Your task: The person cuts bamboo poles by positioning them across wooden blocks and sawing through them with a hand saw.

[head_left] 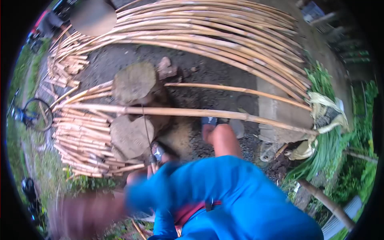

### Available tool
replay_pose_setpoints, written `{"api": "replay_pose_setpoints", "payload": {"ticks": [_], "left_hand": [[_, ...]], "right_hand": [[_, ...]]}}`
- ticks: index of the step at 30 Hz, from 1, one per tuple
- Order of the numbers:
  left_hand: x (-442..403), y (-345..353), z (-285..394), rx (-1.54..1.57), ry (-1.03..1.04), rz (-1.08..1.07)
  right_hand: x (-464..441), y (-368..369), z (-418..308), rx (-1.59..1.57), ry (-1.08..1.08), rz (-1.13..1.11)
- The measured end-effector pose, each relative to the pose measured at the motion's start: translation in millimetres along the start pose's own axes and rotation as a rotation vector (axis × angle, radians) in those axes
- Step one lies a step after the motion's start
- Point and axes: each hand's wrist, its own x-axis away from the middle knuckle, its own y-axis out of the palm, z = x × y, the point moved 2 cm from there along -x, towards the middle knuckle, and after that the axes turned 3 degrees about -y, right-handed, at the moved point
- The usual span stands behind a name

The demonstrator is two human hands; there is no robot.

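A bamboo pole [188, 112] lies across the notch between two wooden stumps, the upper one [135, 82] and the lower one [132, 136]. A long, thin, dark blade [146, 130] crosses the pole and runs down to a dark handle. My left hand [151, 171] is closed at that handle, partly hidden behind my blue right sleeve [208, 176]. Across my body to the left reaches my right arm. My right hand [74, 218] is close to the camera and smeared by motion, so its fingers cannot be made out.
Long bamboo poles [216, 38] fill the back. Cut bamboo pieces [84, 140] are piled left of the stumps. A thinner pole [240, 91] lies behind. Green leaves [320, 154] and a pale sack [326, 112] lie right. A bicycle [38, 114] stands far left; another person [52, 25] is beyond.
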Motion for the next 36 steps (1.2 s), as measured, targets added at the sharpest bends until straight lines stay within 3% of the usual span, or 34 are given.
{"api": "replay_pose_setpoints", "payload": {"ticks": [2, 4, 7, 10, 11, 12, 13, 15, 17, 19, 23, 24, 25, 32, 34, 35, 36], "left_hand": [[-1.6, 4.5, 39.7, -0.115, -0.095, -0.087], [-7.4, 5.8, 41.5, -0.148, -0.093, -0.119], [-23.4, 18.2, 28.0, -0.154, -0.044, -0.153], [-6.5, -5.3, 31.0, -0.145, -0.083, -0.029], [-3.1, -4.3, 41.3, -0.139, -0.109, 0.004], [-11.0, -1.0, 30.6, -0.180, 0.041, 0.156], [-6.3, -5.9, 43.4, -0.122, -0.135, 0.092], [-6.5, -12.6, 58.0, 0.000, -0.141, 0.087], [-15.6, -6.3, 34.5, -0.124, -0.036, 0.164], [-16.1, -3.6, 43.3, -0.084, 0.024, 0.212], [-8.4, -1.9, 57.1, -0.141, 0.117, 0.147], [-6.4, 0.0, 58.7, -0.139, 0.120, 0.104], [-5.4, 1.2, 59.1, -0.143, 0.122, 0.073], [-9.7, 26.8, 54.1, -0.177, 0.044, -0.113], [-14.6, 35.8, 55.0, -0.216, 0.031, -0.152], [-16.3, 40.4, 55.3, -0.243, 0.011, -0.170], [-18.8, 44.4, 55.8, -0.250, 0.011, -0.185]], "right_hand": [[-14.0, 23.5, -25.5, -0.081, -0.131, -0.199], [-20.6, 27.1, -30.4, -0.044, -0.127, -0.279], [-29.2, 11.1, -8.5, 0.169, 0.107, -0.296], [-31.2, -6.3, 36.9, 0.448, 0.486, -0.259], [-23.3, -16.1, 49.9, 0.531, 0.613, -0.221], [-7.5, -30.4, 62.4, 0.589, 0.736, -0.147], [14.5, -48.9, 66.2, 0.622, 0.844, -0.056], [82.4, -102.6, 83.5, 0.613, 0.830, 0.202], [139.9, -134.1, 100.1, 0.536, 0.928, 0.394], [182.8, -158.8, 118.9, 0.670, 0.990, 0.482], [201.7, -166.9, 138.7, 0.839, 0.896, 0.668], [205.8, -174.7, 147.3, 1.051, 0.668, 0.519], [204.8, -177.1, 153.1, 1.179, 0.600, 0.457], [198.1, -169.5, 202.5, 1.018, 0.788, 0.419], [198.0, -158.8, 211.7, 0.936, 0.953, 0.386], [186.9, -149.3, 202.1, 1.019, 1.118, 0.322], [187.4, -147.0, 203.5, 1.051, 1.151, 0.287]]}}
